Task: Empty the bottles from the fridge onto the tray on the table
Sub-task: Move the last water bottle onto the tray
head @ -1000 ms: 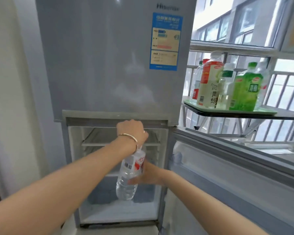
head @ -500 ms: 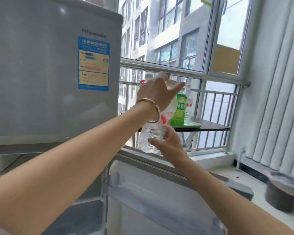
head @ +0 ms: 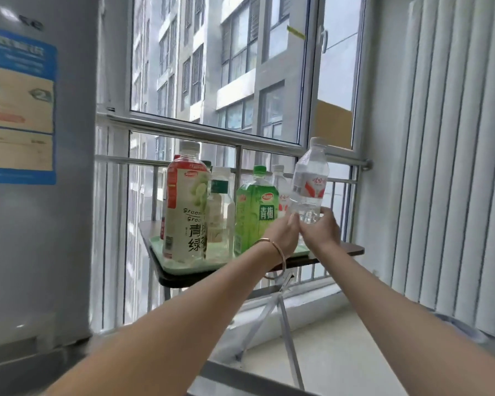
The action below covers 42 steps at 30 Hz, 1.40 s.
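Standing at the left edge, the fridge (head: 32,167) shows only its grey side and a blue label; its door and shelves are out of frame, so how many bottles remain inside cannot be told. Ahead by the window is the small folding table (head: 352,249), and on it the pale green tray (head: 183,265), already crowded: a tall tea bottle (head: 185,212) at front left, a clear bottle (head: 220,212) behind it, a green bottle (head: 255,210) to the right, and more caps behind that are too overlapped to count.

The water bottle (head: 309,184) is in the air above the tray's right end, its base wrapped by the right hand (head: 320,232), with its cap tipped up and slightly right, so its long axis is near upright. The left hand (head: 280,238) is pressed against the right, fingers curled toward the base; whether they actually bear on the plastic is hard to make out.

My judgement is that the move turns on the gap below: free tray shows only at the right end, beside the green bottle, straight down and a little toward the person from the base. That corner is mostly hidden by the hands, and the right hand is nearer to it.
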Available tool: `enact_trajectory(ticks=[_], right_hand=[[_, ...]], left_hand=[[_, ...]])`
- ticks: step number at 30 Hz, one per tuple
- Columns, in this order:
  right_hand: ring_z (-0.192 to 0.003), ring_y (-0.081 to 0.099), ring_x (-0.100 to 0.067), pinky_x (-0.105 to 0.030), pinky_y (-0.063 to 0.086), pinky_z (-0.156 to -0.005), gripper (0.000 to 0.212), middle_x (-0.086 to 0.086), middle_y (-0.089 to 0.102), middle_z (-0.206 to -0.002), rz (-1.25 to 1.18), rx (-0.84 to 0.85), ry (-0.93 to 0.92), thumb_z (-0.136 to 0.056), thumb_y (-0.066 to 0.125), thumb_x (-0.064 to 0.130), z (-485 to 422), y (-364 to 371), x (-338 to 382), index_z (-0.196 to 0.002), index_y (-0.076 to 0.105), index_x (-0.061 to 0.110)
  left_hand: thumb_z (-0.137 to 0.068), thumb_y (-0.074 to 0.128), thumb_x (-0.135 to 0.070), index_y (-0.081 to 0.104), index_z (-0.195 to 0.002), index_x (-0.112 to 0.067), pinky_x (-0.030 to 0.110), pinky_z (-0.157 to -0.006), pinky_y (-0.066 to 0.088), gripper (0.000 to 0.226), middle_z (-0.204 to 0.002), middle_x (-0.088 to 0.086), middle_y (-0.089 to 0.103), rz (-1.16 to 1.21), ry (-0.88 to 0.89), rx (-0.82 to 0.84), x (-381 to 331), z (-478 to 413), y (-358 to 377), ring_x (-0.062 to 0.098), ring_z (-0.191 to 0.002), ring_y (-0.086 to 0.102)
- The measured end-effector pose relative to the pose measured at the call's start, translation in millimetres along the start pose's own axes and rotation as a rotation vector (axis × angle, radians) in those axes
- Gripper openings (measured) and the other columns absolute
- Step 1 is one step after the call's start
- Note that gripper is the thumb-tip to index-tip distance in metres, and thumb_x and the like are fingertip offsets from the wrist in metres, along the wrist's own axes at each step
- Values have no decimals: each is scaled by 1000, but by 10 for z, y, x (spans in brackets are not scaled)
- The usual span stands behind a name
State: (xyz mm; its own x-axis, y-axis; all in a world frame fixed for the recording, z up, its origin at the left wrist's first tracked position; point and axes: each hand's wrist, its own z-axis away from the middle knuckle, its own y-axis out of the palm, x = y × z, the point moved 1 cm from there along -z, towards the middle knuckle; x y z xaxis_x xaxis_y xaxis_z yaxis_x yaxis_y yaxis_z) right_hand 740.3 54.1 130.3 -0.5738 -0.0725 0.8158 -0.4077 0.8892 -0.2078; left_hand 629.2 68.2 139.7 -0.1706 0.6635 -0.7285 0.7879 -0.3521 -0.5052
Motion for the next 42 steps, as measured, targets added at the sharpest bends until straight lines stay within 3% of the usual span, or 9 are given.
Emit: enact_trajectory(ticks=[7,10,17,22,26,30,32,36,42], right_hand=[[-109,62,-27,-28,46,-80,39,-6,66,-112,83,124,-11,-88,63,30,-111,352,-297,-122,57,13],[-125,54,-28,-31,44,-95,54,-10,56,-135,64,154,21,-90,62,28,-119,395,-335,-138,45,10],[-129,49,-31,-39,42,-105,62,-11,50,-141,75,251,92,-89,63,19,-133,392,-263,-144,36,12],[-119,58,-25,-43,48,-100,65,-1,59,-131,101,265,69,-79,67,42,-213,433,-426,-136,43,24],[-100,65,-21,-40,54,-88,40,-1,67,-110,143,312,35,-76,73,14,-170,419,-458,-102,53,36],[-98,68,-20,-28,52,-69,55,1,69,-111,208,356,51,-69,76,18,-268,479,-750,-120,55,24],[-99,66,-21,-28,51,-69,55,0,68,-113,172,346,83,-72,75,11,-260,484,-728,-123,54,20],[-100,63,-22,-29,50,-65,60,-6,65,-115,142,357,206,-73,74,10,-190,445,-548,-126,48,16],[-97,63,-24,-28,51,-69,41,-8,66,-103,145,400,241,-75,66,0,-258,453,-467,-113,53,9]], left_hand=[[-103,21,-39,60,-118,6,34,-94,44,61,-119,23,63,56,-29,-20,385,-188,206,31,-112,60],[-103,21,-38,56,-125,5,33,-101,43,60,-127,22,60,111,-23,-2,418,-146,187,28,-119,57],[-103,20,-38,51,-133,2,35,-108,38,60,-136,21,54,125,-69,43,430,-84,141,29,-126,51],[-103,20,-38,59,-121,4,35,-97,42,61,-119,22,62,128,-112,17,499,-46,119,32,-114,57],[-103,20,-34,62,-107,6,38,-90,44,58,-103,26,64,74,-134,-26,577,-31,67,38,-102,59],[-103,22,-36,63,-103,10,37,-79,44,62,-101,32,63,110,-191,-83,604,2,19,39,-88,58],[-103,21,-37,64,-103,8,34,-74,41,62,-88,25,60,96,-183,-76,607,13,-4,32,-81,55],[-103,21,-37,47,-62,-12,28,-56,29,55,-61,4,41,60,-166,-74,608,50,-8,16,-55,37],[-103,21,-38,38,-56,-15,29,-58,28,55,-57,2,35,69,-162,-59,612,68,51,15,-53,34]])
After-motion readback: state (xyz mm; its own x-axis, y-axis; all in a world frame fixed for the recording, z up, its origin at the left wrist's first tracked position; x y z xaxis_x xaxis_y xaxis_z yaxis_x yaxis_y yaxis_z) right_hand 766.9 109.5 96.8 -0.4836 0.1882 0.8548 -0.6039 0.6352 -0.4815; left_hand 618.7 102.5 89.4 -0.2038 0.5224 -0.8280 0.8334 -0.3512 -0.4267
